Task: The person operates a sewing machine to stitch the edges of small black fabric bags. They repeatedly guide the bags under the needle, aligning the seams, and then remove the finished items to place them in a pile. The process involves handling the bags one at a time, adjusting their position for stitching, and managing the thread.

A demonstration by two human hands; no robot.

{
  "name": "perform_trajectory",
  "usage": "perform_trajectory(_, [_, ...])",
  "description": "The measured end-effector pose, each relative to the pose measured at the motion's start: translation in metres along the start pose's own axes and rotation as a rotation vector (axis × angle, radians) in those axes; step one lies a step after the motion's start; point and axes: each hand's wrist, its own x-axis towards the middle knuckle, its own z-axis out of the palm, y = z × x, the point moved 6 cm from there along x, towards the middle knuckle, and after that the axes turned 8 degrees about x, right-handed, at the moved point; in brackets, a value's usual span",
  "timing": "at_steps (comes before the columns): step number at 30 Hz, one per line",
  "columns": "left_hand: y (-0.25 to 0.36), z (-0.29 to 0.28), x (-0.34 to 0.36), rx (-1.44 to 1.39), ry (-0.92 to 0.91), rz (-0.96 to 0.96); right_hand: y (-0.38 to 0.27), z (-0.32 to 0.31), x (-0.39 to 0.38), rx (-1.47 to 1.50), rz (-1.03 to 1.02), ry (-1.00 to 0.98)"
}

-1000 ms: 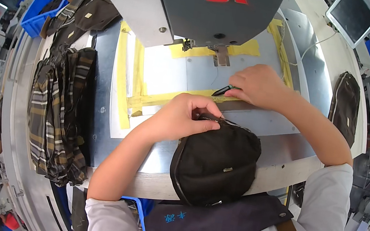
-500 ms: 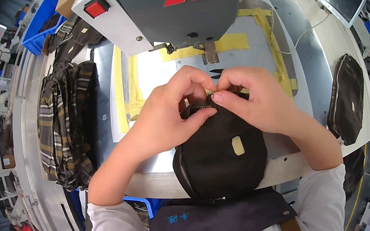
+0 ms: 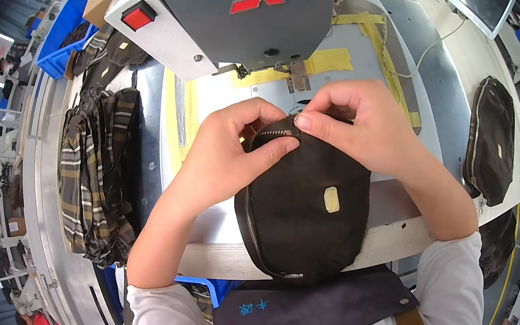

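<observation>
Dark bag point(image 3: 312, 177) in both hands, lying across near edge of surface point(image 3: 391, 244), below sewing machine point(image 3: 235, 19). Left hand point(image 3: 228, 150): fingers closed, thumb pinching bag's top edge beside zip point(image 3: 271, 132). Right hand point(image 3: 374, 129): thumb and forefinger pinched nearly together on bag at zip end; dark pointed thing point(image 3: 302, 103) beyond fingertips, grip on it unclear. Best, probably: steady zip end with left, small right-finger moves, cloth flat, teeth unstrained.
</observation>
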Motion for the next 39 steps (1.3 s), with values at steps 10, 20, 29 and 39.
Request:
perform_trajectory(10, [0.03,-0.004,-0.036,0.43,0.498,0.849,-0.035,0.021,-0.049,-0.634,-1.07,0.037])
perform_trajectory(20, [0.028,-0.004,-0.043,0.444,0.558,0.94,-0.037,0.027,-0.056,-0.71,-1.23,0.071])
perform_trajectory(29, [0.021,0.0,-0.016,0.172,0.098,0.384,-0.022,0.007,-0.03,-0.247,-0.366,0.055])
perform_trajectory(39, [0.008,0.009,-0.005,-0.011,-0.142,0.093,0.006,0.004,-0.018,0.248,0.087,0.031])
